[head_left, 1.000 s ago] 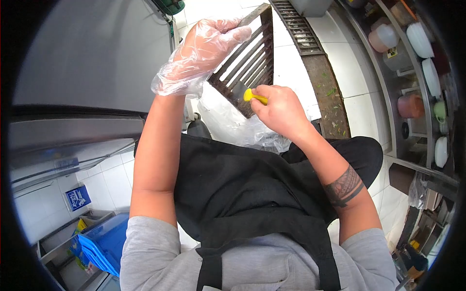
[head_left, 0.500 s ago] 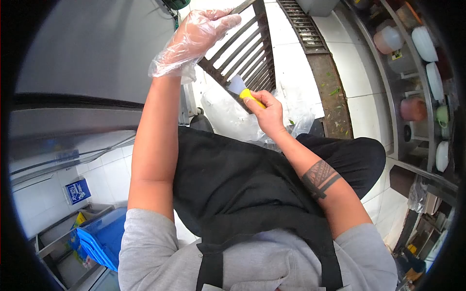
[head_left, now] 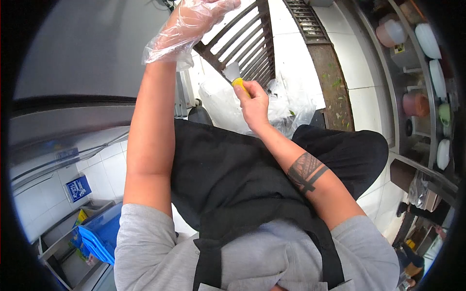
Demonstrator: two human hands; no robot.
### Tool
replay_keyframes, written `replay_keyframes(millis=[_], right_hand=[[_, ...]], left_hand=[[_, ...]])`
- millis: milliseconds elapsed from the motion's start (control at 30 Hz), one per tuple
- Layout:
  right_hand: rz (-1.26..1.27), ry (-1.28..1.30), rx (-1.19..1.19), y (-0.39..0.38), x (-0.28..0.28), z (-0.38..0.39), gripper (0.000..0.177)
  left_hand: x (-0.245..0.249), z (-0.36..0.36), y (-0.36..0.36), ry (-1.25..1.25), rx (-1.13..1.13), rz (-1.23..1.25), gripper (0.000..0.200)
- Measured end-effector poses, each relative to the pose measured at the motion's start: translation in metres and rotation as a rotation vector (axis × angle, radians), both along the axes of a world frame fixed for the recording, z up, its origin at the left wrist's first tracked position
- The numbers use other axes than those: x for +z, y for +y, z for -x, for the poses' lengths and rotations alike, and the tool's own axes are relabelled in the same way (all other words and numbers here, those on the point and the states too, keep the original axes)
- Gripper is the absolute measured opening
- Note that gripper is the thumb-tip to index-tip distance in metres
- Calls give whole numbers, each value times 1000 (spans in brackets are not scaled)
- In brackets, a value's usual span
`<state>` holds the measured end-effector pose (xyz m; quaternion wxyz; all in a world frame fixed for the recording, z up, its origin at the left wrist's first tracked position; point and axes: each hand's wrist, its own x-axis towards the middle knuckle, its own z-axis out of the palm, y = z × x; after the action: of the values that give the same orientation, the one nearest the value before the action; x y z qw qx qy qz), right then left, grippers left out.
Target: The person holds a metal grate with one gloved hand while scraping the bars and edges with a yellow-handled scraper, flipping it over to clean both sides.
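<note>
A dark metal drain grate (head_left: 266, 34) with long parallel slats stands tilted in front of me. My left hand (head_left: 191, 24), in a clear plastic glove, is closed around its upper end; the fingertips are partly cut off by the view's top edge. In my bare right hand (head_left: 255, 103) is a scraper (head_left: 237, 82) with a yellow handle, fingers wrapped round it. Its flat blade lies against the grate's lower left edge bar. Under the grate's lower end spreads a crumpled clear plastic sheet (head_left: 221, 104).
To the right runs a floor drain channel (head_left: 332, 87) with bits of leaf, partly covered by another grate (head_left: 308, 24). Shelves with containers (head_left: 391, 33) line the far right. A large grey surface (head_left: 92, 48) rises at the left, with blue baskets (head_left: 102, 235) below.
My right hand has moved left and slightly up with the scraper, along the grate's edge. My left hand and the grate sit a little higher in view.
</note>
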<state>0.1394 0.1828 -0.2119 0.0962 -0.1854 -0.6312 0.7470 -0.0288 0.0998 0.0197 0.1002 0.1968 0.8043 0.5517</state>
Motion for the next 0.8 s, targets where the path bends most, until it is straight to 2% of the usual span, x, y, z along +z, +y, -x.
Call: replay_keyframes(millis=[67,100,133,200,367,433,500,533,567,600,667,700,733,800], right_hand=[[-1,5,-9,-4,8,2,14],[126,-22,-5,-6,15,3,15],[254,-49,-5,-8,21,2,16],[273,-65,11,-3,28,5,17],[627,-161,84,1,49,-7,20],[657,-173,52,0,53,-13,20],[687,-186,12,4,50,-17,20],[560,-184,-43,10,47,-17,22],[431,-183,-100,17,42,-17,24],[430,-185,-105,26,35,-15,24],[-355,62,-58,45,24,-10,29],[-394,-128,-3,53,48,-9,33],[-391,-131,-6,61,63,-7,33],[-776,-27,92,75,78,0,33]], left_hand=[[-6,2,1,-82,-12,-147,20],[-3,2,2,-82,12,-87,17],[-2,-2,5,-50,-1,-147,15],[-6,3,5,-53,10,-186,15],[-3,0,3,-68,-8,-119,20],[4,-3,3,-36,-19,-31,27],[-2,2,2,-17,-39,-50,29],[-6,5,2,6,-61,-73,30],[-3,3,0,50,-32,11,31],[-1,2,0,47,-36,9,31],[3,0,0,51,-25,48,31],[4,-2,0,48,-1,66,29],[3,-2,1,46,-4,69,29],[3,-3,4,-4,-4,-14,26]])
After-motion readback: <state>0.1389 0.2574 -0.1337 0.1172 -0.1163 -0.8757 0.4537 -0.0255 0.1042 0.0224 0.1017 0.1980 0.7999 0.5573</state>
